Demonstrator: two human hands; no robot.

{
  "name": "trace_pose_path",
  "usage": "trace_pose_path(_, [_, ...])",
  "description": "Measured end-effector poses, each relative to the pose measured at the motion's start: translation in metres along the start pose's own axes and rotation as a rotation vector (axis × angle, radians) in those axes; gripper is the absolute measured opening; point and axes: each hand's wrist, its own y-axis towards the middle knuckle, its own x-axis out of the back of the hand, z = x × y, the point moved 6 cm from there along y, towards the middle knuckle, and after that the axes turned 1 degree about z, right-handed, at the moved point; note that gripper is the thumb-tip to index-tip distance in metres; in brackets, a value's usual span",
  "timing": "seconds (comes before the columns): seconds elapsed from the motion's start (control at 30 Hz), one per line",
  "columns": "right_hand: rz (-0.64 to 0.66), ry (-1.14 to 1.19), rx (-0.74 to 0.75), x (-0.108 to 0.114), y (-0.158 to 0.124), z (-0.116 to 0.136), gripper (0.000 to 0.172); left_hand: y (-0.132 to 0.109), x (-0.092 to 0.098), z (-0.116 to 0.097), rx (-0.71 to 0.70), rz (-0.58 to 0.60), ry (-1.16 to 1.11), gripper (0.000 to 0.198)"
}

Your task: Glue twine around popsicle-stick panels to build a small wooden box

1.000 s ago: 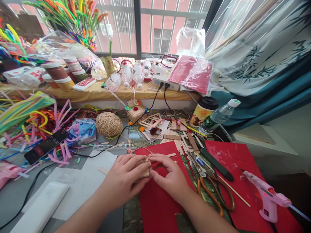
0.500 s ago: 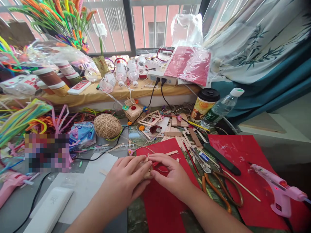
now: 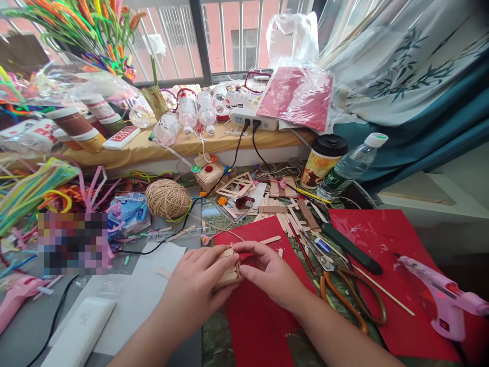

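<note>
My left hand (image 3: pixel 204 275) is wrapped round a small wooden craft-stick box (image 3: pixel 228 276), its fingers across the top and left side. At the box's right edge my right hand (image 3: pixel 271 272) is closed, thumb and forefinger pinching twine against the wood. That thin strand of twine (image 3: pixel 225 232) trails back toward the ball of twine (image 3: pixel 168 199) at the far left. Beneath both hands lies a red sheet (image 3: pixel 255 316). My fingers hide much of the box and the exact pinch point.
Scissors (image 3: pixel 353 300) and a black-handled cutter (image 3: pixel 349 247) lie right of my hand. Beyond them is a pink glue gun (image 3: pixel 439 295). Loose craft sticks (image 3: pixel 286 219), a lidded cup (image 3: pixel 323 160) and a water bottle (image 3: pixel 351 165) stand behind. A white case (image 3: pixel 80 331) lies left.
The box has tilted slightly, showing more of its top and right edge. My right thumb and fingers have shifted a little along that edge; the left hand keeps its hold.
</note>
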Motion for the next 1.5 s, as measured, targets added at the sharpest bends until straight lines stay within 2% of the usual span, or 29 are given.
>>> trace_pose_path(0.2, [-0.058, -0.096, 0.025, 0.003, -0.001, -0.001, 0.035, -0.001, -0.001, 0.000, 0.006, 0.010, -0.007, 0.042])
trace_pose_path(0.27, [-0.083, -0.167, 0.085, 0.004, -0.003, 0.005, 0.034, -0.001, -0.002, 0.000, 0.005, 0.005, -0.003, 0.041])
trace_pose_path(0.37, [-0.126, -0.412, 0.353, 0.003, -0.012, 0.027, 0.038, -0.002, -0.001, 0.001, 0.007, -0.006, -0.001, 0.044])
trace_pose_path(0.43, [-0.082, -0.592, 0.553, -0.005, -0.020, 0.042, 0.040, -0.003, -0.001, 0.001, 0.004, -0.024, -0.009, 0.044])
trace_pose_path(0.53, [0.012, -0.771, 0.673, -0.013, -0.027, 0.051, 0.036, -0.005, 0.000, 0.002, -0.007, -0.052, -0.022, 0.042])
trace_pose_path(0.63, [0.023, -0.843, 0.649, -0.012, -0.024, 0.050, 0.031, -0.005, -0.001, 0.003, -0.018, -0.067, -0.007, 0.043])
trace_pose_path(0.73, [0.029, -0.816, 0.632, -0.009, -0.020, 0.046, 0.016, -0.004, 0.000, 0.002, -0.018, -0.055, 0.015, 0.045])
trace_pose_path(0.83, [0.013, -0.792, 0.640, -0.008, -0.019, 0.045, 0.004, -0.004, 0.005, 0.002, 0.023, 0.005, 0.002, 0.060])
trace_pose_path(0.93, [-0.024, -0.781, 0.644, -0.007, -0.020, 0.048, 0.004, -0.010, 0.013, 0.010, 0.125, 0.057, -0.026, 0.078])
trace_pose_path(1.1, [-0.238, -0.864, 0.557, 0.010, -0.017, 0.051, 0.012, -0.020, 0.018, 0.027, 0.193, 0.088, -0.107, 0.067])
trace_pose_path(1.2, [-0.287, -1.146, 0.380, 0.019, -0.006, 0.040, 0.016, -0.020, 0.018, 0.023, 0.116, 0.094, -0.198, 0.066])
trace_pose_path(1.33, [-0.181, -1.398, 0.206, 0.019, 0.003, 0.029, 0.006, -0.016, 0.013, 0.003, -0.049, 0.165, -0.318, 0.073])
trace_pose_path(1.43, [-0.186, -1.449, 0.164, 0.023, -0.005, 0.048, 0.007, -0.015, 0.007, -0.009, -0.126, 0.219, -0.309, 0.073])
trace_pose_path(1.5, [-0.224, -1.448, 0.159, 0.029, -0.022, 0.070, 0.011, -0.015, 0.005, -0.012, -0.149, 0.214, -0.273, 0.070])
